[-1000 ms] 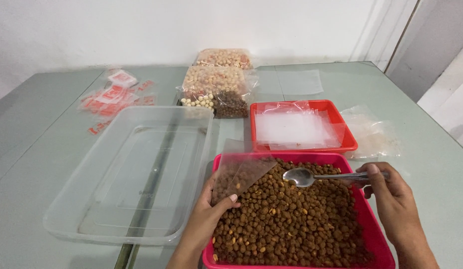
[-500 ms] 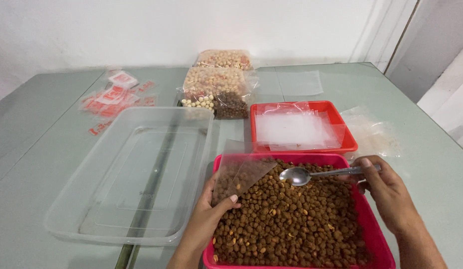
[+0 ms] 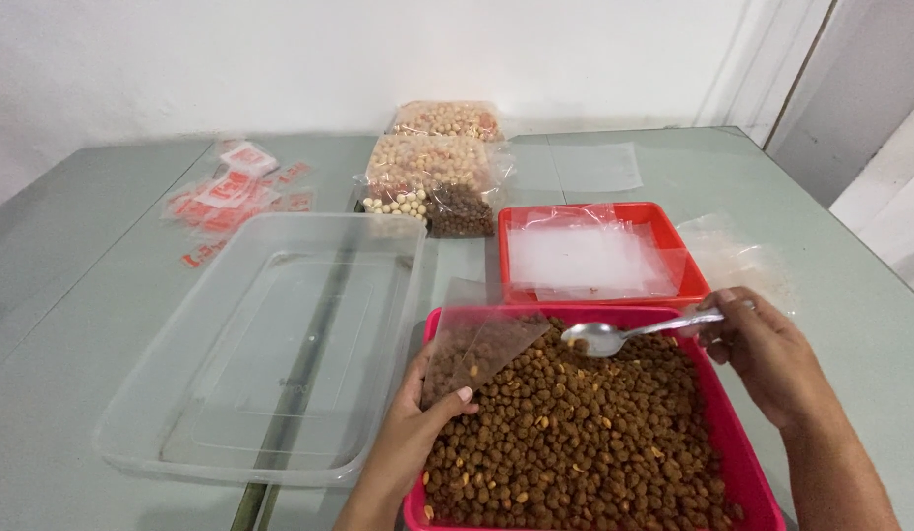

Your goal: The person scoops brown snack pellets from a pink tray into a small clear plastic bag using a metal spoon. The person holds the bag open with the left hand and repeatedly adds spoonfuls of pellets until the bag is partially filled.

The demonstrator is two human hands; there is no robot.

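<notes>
Table point(image 3: 103, 246) of grey-green under a white wall; our left hand point(image 3: 410, 433) pinches a small clear bag point(image 3: 476, 346), our right hand point(image 3: 762, 354) grips a spoon point(image 3: 624, 334) over the pink tray point(image 3: 747, 462) of brown nuts

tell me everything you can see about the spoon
The spoon is a small one of shiny silver metal with a slim handle. The right hand pinches the handle's far end. It lies almost level above the pink tray of brown coated nuts, its bowl pointing left toward the clear bag in the left hand. The bowl looks empty.
</notes>
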